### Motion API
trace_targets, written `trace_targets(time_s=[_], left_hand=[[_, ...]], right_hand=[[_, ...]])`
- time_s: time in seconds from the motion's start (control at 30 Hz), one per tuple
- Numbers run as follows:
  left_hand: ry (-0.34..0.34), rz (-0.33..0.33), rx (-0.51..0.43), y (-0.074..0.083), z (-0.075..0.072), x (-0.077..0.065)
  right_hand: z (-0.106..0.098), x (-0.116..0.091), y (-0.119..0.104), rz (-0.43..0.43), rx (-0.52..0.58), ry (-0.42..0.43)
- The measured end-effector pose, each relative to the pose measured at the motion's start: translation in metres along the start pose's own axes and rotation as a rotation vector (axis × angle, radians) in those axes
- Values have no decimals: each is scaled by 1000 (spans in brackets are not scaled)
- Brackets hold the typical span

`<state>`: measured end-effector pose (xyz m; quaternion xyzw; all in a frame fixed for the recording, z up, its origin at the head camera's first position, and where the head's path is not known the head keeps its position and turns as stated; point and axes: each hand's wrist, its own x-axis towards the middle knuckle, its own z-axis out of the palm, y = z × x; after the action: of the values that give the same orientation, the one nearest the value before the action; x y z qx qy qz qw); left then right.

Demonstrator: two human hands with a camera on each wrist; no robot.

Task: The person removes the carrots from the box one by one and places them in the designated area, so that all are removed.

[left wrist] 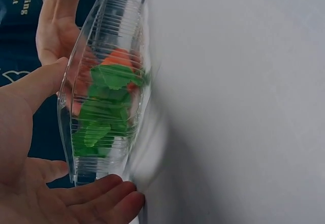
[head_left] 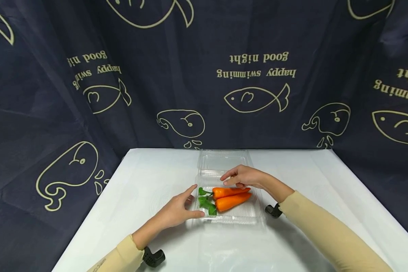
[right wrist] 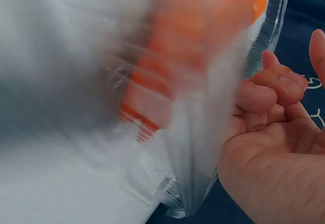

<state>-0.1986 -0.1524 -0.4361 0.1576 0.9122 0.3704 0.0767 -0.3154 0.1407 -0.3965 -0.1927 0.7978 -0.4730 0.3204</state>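
Two orange carrots (head_left: 232,202) with green leafy tops (head_left: 207,204) lie side by side in a clear plastic box (head_left: 258,209), leaves toward the left. My left hand (head_left: 178,209) is at the box's left wall, thumb and fingers spread along the rim. In the left wrist view, its thumb (left wrist: 48,84) touches the rim and the other fingers reach below the leaves. My right hand (head_left: 246,176) hovers over the far part of the box, just behind the carrots. Its fingers, loosely bent in the right wrist view, hold nothing.
The box's clear lid (head_left: 224,160) lies folded back behind it, flat on the white tabletop (head_left: 149,181). Dark blue curtain (head_left: 204,75) with fish drawings and lettering hangs behind and beside the table.
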Motion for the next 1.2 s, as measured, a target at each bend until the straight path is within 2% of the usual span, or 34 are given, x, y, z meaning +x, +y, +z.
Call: trace_targets(time_s=[0.27,0.6,0.77,1.2], left_hand=[[5,-13,49,1,-2,1],[11,-19,68,3,-3,2],[14,-24,69,4,-4,3],[19,-30,75,4,-3,3]], right_hand=[[-1,0,1,25,-22,-6],[0,1,1,40,-80,-30],[-2,3,-2,42,-111,-13],[2,4,10,52,-93,-12]])
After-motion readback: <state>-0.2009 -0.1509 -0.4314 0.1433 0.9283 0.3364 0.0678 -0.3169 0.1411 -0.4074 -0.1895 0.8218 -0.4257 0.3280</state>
